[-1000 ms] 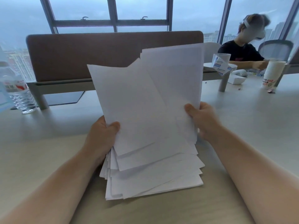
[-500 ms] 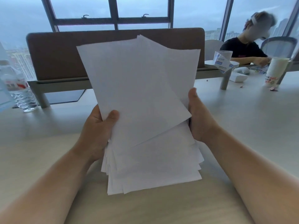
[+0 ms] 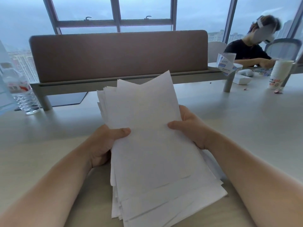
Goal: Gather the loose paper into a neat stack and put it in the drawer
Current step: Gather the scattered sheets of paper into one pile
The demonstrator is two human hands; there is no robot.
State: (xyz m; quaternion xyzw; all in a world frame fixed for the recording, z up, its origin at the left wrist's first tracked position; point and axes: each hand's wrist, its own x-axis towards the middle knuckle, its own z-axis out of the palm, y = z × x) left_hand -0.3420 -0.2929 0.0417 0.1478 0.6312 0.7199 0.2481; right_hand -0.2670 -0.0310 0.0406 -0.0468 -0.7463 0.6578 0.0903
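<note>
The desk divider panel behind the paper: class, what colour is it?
Plain brown, on the divider panel, seen best in the head view.

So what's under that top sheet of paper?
More white sheets: the paper stack fans out, with staggered edges showing at the bottom and upper left. The left hand and right hand pinch its sides. How many sheets, or whether any are printed, is covered.

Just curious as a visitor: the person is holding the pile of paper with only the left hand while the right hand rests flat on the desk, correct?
Not quite. The head view shows both hands on the paper: the left hand grips its left edge and the right hand grips its right edge, thumbs on top. The right hand is not flat on the desk.
</note>
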